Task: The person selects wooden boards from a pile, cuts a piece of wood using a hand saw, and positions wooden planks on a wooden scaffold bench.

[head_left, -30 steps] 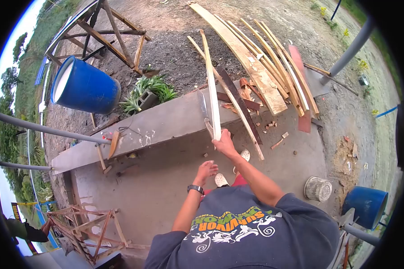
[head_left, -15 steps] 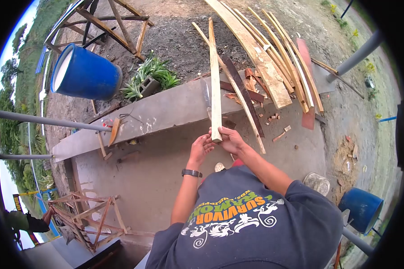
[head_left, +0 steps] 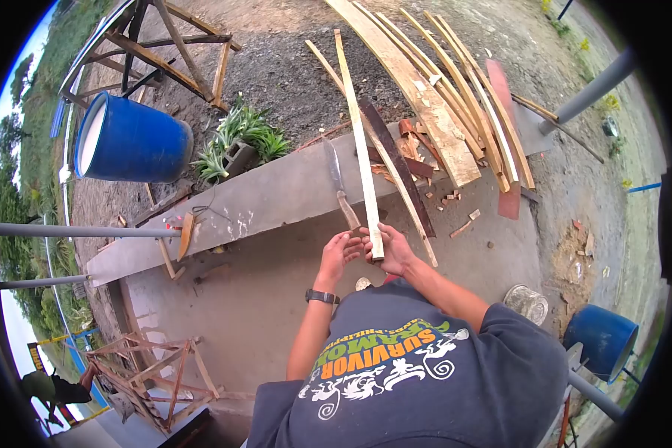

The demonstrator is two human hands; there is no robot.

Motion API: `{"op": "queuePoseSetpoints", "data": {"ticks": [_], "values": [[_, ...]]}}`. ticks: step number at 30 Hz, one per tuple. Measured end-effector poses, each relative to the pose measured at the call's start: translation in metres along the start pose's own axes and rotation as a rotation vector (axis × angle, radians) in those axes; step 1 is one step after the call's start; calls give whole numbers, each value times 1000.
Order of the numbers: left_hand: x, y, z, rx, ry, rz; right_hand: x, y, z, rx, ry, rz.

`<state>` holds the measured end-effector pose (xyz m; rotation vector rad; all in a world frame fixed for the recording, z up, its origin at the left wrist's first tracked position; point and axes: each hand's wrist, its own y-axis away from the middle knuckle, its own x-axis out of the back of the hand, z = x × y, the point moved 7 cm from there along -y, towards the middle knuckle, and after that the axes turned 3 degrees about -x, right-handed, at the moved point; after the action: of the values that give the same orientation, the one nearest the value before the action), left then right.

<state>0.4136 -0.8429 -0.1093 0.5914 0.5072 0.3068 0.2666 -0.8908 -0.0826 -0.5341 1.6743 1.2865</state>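
Note:
A long, pale wooden strip runs away from me, its near end in my right hand, whose fingers wrap round it. My left hand is just left of that end, fingers loosely bent and apart, holding nothing I can see. Beyond its fingertips lies a machete on the concrete ledge, with its wooden handle pointing toward me. A thinner strip and a dark board lie to the right of the held piece.
Several long planks rest at the upper right, with wood shavings beside them. A blue drum and green plants are at the left. Another blue drum and a bucket stand right. A person is at lower left.
The near end of the strip has moved right and closer to me, along with my right hand. More of the machete shows now. My left hand has come slightly away from the strip.

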Motion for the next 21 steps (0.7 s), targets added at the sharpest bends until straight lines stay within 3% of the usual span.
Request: {"op": "queuePoseSetpoints", "data": {"ticks": [5,10,16,18,19,21], "values": [[27,-4,-32,74,-87,78,65,29,-29,32,192,331],[58,7,-71,188,-118,136,131,63,-73,53,326,486],[116,8,-120,313,-392,243,229,81,-117,138,594,713],[140,17,-128,345,-522,277,274,84,-138,186,978,951],[146,19,-132,341,-533,261,289,80,-144,200,966,961],[167,31,-141,350,-585,328,305,91,-162,303,1363,1123]]}}
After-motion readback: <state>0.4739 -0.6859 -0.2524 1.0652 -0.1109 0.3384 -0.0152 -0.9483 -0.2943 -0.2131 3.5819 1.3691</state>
